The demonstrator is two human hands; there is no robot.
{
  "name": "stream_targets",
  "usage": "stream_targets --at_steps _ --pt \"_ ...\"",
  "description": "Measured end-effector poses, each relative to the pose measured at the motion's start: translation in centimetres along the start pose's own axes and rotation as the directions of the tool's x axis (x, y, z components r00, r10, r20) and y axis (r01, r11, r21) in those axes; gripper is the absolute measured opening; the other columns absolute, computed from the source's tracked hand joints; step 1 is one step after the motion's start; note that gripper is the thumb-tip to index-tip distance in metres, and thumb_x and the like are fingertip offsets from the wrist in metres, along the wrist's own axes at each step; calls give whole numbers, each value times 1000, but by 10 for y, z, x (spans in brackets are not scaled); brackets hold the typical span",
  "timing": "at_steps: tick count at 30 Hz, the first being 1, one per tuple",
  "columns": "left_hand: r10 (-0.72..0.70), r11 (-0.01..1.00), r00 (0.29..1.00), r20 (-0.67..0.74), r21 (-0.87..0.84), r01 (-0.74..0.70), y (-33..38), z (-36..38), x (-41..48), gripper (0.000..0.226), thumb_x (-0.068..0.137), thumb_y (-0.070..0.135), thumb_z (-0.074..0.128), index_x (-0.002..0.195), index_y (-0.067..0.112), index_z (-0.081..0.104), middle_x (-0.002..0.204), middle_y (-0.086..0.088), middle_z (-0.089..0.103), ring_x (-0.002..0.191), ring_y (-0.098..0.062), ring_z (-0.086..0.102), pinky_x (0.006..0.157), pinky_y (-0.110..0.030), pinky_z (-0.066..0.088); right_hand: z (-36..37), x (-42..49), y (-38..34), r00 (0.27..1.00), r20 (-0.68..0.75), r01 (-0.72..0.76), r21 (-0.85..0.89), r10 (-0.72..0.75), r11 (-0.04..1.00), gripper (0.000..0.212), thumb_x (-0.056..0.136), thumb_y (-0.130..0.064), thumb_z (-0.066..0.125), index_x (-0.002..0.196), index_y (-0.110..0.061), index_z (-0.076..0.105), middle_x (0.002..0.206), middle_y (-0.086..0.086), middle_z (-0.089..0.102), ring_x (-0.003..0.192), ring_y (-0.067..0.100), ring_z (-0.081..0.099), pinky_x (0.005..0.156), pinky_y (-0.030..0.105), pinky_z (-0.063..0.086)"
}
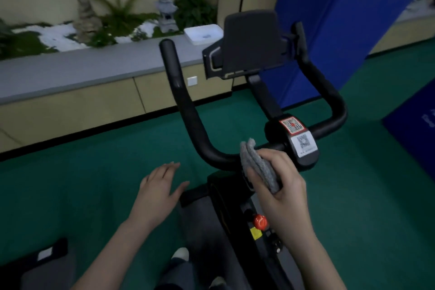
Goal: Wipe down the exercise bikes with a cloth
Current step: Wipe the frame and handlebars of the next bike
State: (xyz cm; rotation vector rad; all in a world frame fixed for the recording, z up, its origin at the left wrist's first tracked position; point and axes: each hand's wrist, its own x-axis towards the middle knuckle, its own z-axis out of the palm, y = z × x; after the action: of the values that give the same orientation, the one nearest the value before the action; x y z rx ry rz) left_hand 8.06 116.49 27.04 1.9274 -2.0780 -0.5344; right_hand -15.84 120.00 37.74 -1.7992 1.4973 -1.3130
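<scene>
A black exercise bike stands in front of me, its handlebar [188, 110] curving up on the left and right of a dark console [251, 42]. My right hand [282, 183] grips a folded grey cloth [259, 167] against the handlebar's crossbar, just left of the centre hub with QR stickers [299, 139]. My left hand [160, 190] hovers with straight, spread fingers over the green floor, left of the bike frame, touching nothing. A red knob [260, 221] sits on the frame below my right hand.
A grey ledge [82, 66] with plants, a stone lantern and a white tray [203, 34] runs along the wall behind. Blue padded mats [341, 30] stand at the right. Another dark machine part [42, 263] lies at bottom left. My feet show below.
</scene>
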Motion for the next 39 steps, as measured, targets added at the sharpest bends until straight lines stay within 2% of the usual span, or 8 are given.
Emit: stream_targets --at_steps 10,16,20,24,28,33,37,39 --pt "-69 992 986 -155 -115 52 -17 -48 49 63 93 53 38 147 22 27 150 5 33 138 -12 26 114 -33 17 58 78 -14 995 93 44 18 -46 999 21 85 -6 68 104 -14 65 102 -6 59 94 5 58 79 10 43" --pt "-68 929 971 -230 -370 -22 -18 -75 95 57 93 48 42 143 24 34 143 6 42 132 -10 36 112 -27 26 92 130 -22 995 63 84 -52 -81 995 20 85 -5 67 105 -11 66 103 0 61 95 2 57 81 7 39" --pt "-100 789 947 -306 -604 -112 -5 -99 131 48 93 41 48 138 24 44 131 7 54 118 -3 49 102 -22 38 118 166 -36 986 26 165 -83 -164 983 19 86 -5 66 105 -6 66 105 4 60 96 2 57 84 9 40" --pt "-164 545 942 -294 -823 -162 8 -123 160 36 92 27 57 127 23 52 114 7 62 98 10 56 82 -4 40 139 201 -55 961 1 274 -136 -276 952 21 87 -4 64 108 -3 65 107 7 58 98 6 54 87 12 41" --pt "-178 319 960 -216 -936 -152 16 -137 176 24 89 14 62 112 22 59 100 2 65 91 -5 61 92 -24 47 150 245 -73 927 108 376 -268 -360 887 28 86 0 59 114 -4 64 113 12 57 107 22 55 91 28 44" --pt "-208 246 960 -189 -960 -136 19 -140 184 22 84 10 68 99 25 61 90 4 63 80 -6 60 82 -17 49 159 300 -91 798 595 369 -358 -95 858 19 87 -4 60 104 -6 67 103 11 65 100 23 57 84 28 40" --pt "-200 230 965 -172 -965 -124 16 -139 183 22 84 13 69 100 25 62 95 1 65 83 -6 61 81 -15 50 164 321 -93 742 635 -20 -300 215 954 17 86 0 54 100 4 63 91 18 62 84 23 53 74 31 38" --pt "-190 228 968 -165 -966 -120 14 -140 182 22 84 12 69 99 26 63 98 -2 66 86 -8 62 81 -15 50 163 318 -86 784 559 -164 -230 268 959 15 87 0 52 98 8 60 86 15 57 80 22 51 71 31 37"
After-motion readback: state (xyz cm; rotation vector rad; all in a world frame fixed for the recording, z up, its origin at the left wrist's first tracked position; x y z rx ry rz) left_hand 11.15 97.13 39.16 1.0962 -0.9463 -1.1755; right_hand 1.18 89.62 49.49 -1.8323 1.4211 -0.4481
